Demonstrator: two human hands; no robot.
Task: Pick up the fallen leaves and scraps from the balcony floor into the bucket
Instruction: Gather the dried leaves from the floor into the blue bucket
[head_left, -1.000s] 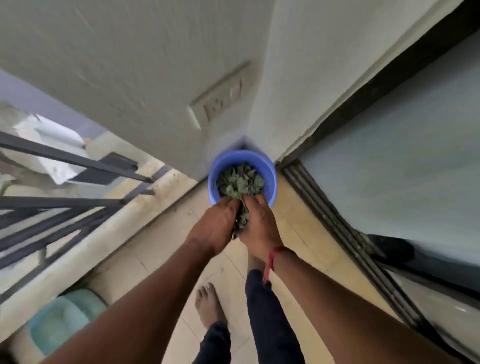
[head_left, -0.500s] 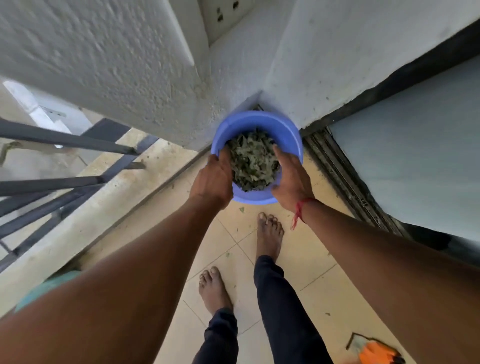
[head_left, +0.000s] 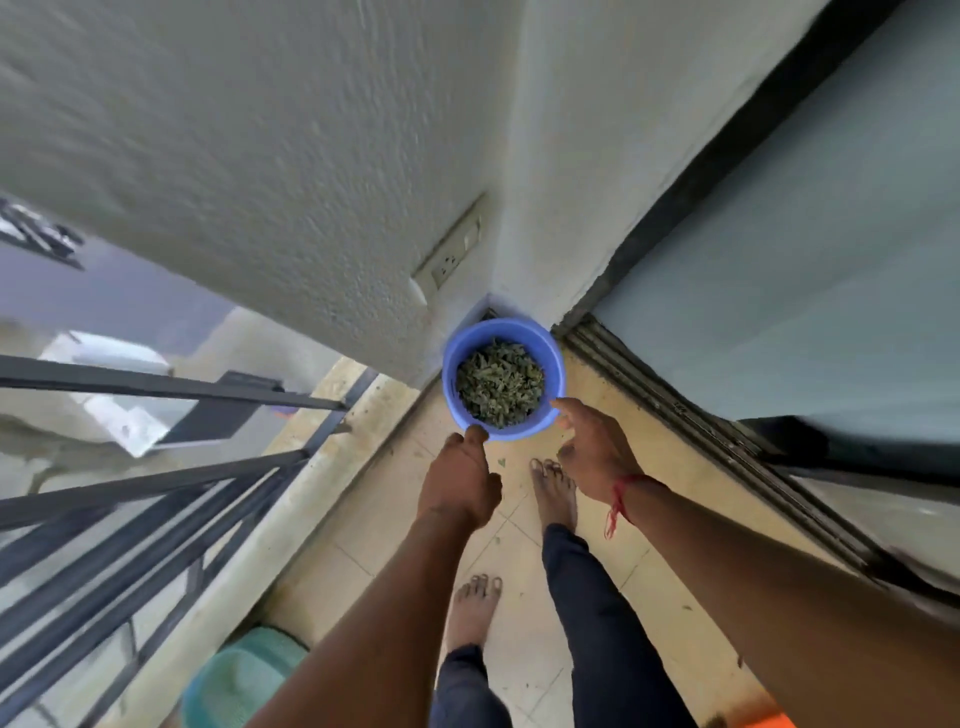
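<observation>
- Underfoot, balcony floor (head_left: 395, 499) of pale square tiles with thin grout lines; a few small leaf scraps (head_left: 501, 461) lying near the bare feet (head_left: 553, 493).
- Ahead, rough-plastered grey wall (head_left: 260, 156) meeting a second wall in a corner; socket plate (head_left: 452, 254) set low on it, just above that corner.
- To the right, sliding-door track (head_left: 675, 410) along the floor's edge, with a frosted pane (head_left: 805, 260) above.
- To the left, dark metal railing (head_left: 156, 467) on a low concrete kerb (head_left: 291, 519); teal basket (head_left: 239, 675) at the kerb's foot; orange object (head_left: 769, 719) cut off at the bottom edge.
- In the corner, blue bucket (head_left: 555, 364), upright on the floor and filled well up with dry green leaves (head_left: 500, 382).
- At the near rim, left hand (head_left: 457, 483): fingers loosely curled, nothing held; contact with the rim not discernible.
- Beside the rim's right side, right hand (head_left: 589, 447): palm open, fingers spread, nothing held; red thread (head_left: 618, 499) at the wrist.
- Half a second earlier: both hands clasped on the bucket's sides, since drawn back off them; bucket unmoved in its corner; socket plate then at the top edge of view, now lower.
</observation>
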